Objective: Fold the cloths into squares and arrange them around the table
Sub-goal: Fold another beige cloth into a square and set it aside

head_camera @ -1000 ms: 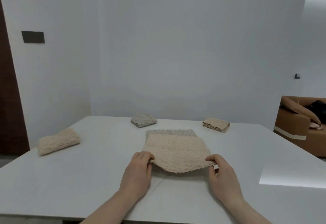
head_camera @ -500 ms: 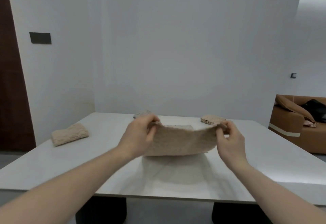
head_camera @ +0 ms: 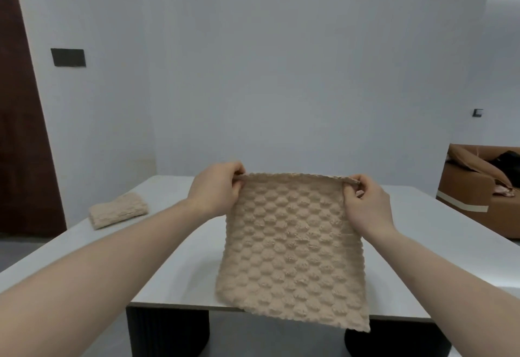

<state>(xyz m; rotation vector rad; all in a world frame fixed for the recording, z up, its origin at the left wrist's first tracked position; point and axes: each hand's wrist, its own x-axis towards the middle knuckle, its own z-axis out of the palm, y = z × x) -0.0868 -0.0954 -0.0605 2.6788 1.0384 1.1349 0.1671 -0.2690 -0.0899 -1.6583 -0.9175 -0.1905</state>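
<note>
A beige bubble-textured cloth [head_camera: 292, 247] hangs unfolded in the air above the white table [head_camera: 180, 266]. My left hand [head_camera: 216, 189] pinches its top left corner. Its top right corner is pinched by my right hand [head_camera: 365, 204]. The cloth's lower edge reaches past the table's near edge. Near the table's left edge lies a folded beige cloth [head_camera: 118, 213]. The hanging cloth hides the cloths at the back of the table.
A dark door [head_camera: 19, 120] stands at the left, with a black wall plate [head_camera: 68, 57] beside it. A brown sofa [head_camera: 484, 187] sits at the right. The table rests on dark round legs [head_camera: 168, 334].
Both hands lifted the beige cloth off the table and raised it until it hangs open by its top corners. The camera view pulled back from the table.
</note>
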